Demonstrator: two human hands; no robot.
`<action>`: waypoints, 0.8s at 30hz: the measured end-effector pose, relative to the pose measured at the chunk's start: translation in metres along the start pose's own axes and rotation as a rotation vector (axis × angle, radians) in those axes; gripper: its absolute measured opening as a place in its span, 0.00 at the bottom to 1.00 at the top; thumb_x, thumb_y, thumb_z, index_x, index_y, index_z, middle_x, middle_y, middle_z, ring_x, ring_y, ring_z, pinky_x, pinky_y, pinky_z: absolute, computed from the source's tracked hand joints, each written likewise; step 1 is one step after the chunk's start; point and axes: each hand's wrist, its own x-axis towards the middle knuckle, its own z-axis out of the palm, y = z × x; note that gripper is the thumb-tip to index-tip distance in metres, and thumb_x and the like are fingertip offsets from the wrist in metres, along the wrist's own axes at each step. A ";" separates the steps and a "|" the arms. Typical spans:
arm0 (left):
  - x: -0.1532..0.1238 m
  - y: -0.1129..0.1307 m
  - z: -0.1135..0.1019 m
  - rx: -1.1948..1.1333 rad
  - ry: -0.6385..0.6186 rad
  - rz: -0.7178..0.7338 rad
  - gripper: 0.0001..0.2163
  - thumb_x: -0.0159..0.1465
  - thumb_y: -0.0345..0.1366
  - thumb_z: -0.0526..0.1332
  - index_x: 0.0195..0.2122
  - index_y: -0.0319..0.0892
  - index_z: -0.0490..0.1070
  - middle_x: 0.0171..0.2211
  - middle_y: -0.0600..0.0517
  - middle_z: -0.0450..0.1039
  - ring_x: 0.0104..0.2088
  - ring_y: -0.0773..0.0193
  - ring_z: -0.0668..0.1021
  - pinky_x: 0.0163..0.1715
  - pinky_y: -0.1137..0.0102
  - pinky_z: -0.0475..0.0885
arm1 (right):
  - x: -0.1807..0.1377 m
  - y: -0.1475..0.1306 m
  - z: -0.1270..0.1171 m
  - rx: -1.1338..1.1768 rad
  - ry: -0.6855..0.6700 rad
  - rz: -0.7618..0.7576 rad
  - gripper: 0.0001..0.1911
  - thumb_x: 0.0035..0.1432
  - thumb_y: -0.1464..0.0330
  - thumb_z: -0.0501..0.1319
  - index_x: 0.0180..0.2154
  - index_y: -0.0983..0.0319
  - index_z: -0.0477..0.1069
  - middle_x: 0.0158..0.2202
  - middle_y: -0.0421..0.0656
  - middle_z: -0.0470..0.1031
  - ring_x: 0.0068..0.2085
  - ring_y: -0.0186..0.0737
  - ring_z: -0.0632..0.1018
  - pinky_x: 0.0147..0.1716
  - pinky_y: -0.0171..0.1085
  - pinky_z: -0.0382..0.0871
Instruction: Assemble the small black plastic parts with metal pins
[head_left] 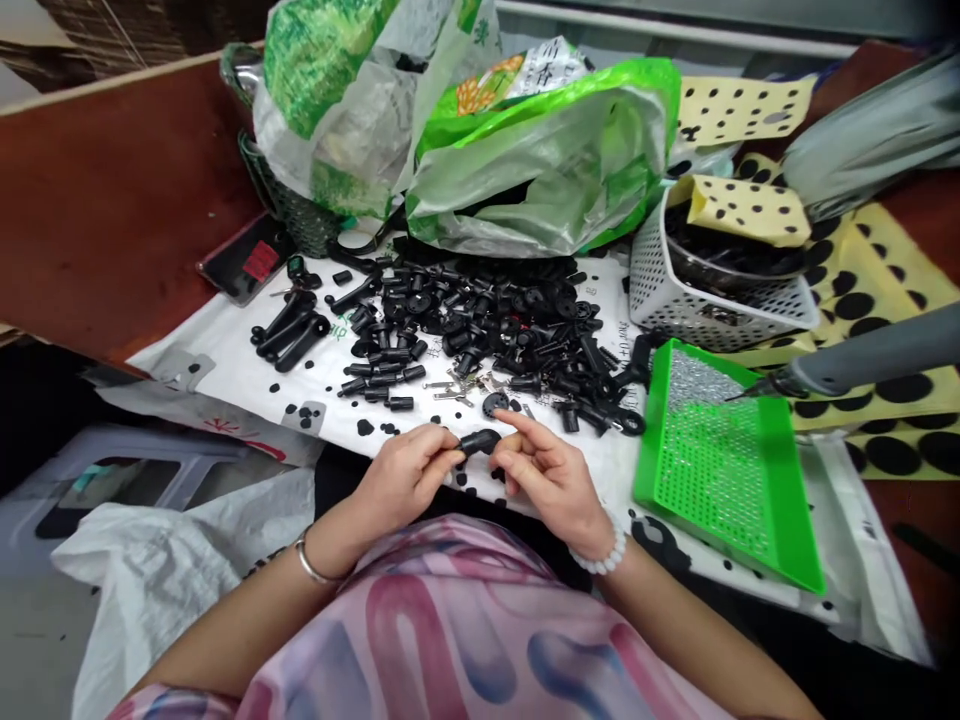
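Over sheet [240, 330] | left fingers [442, 461] pinch black part [478, 442] | right fingers [531, 432] half-curled at its end, grip unclear

A bright-green, translucent plastic bag [547, 190] stands beside a white plastic bag with green print [330, 110]. To their left lies a dark, flat, rectangular object [234, 272] bearing a red patch [260, 262].

On the head of that person [450, 630], one camera faces forward and down, close above the left hand [405, 472] and right hand [553, 482], looking across the worktop [611, 455] from near edge toward far edge.
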 end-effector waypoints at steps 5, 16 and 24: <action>-0.001 -0.020 -0.017 0.151 0.160 0.019 0.06 0.64 0.35 0.53 0.33 0.41 0.66 0.26 0.54 0.68 0.27 0.68 0.71 0.28 0.73 0.65 | 0.001 0.004 0.011 -0.064 -0.026 -0.062 0.20 0.56 0.63 0.59 0.50 0.60 0.65 0.29 0.38 0.68 0.21 0.26 0.67 0.20 0.28 0.65; 0.030 -0.071 -0.051 0.789 0.310 0.075 0.12 0.64 0.40 0.53 0.36 0.43 0.74 0.33 0.49 0.72 0.31 0.61 0.73 0.30 0.67 0.65 | -0.010 0.015 0.020 -0.233 -0.047 -0.172 0.16 0.59 0.66 0.57 0.49 0.61 0.68 0.31 0.43 0.71 0.27 0.31 0.71 0.25 0.31 0.70; 0.020 -0.071 -0.044 0.647 0.465 0.022 0.11 0.62 0.39 0.55 0.41 0.41 0.72 0.36 0.47 0.71 0.35 0.61 0.74 0.36 0.67 0.68 | -0.015 0.014 0.015 -0.268 0.001 -0.204 0.15 0.59 0.66 0.56 0.48 0.61 0.70 0.30 0.44 0.73 0.26 0.32 0.73 0.25 0.32 0.70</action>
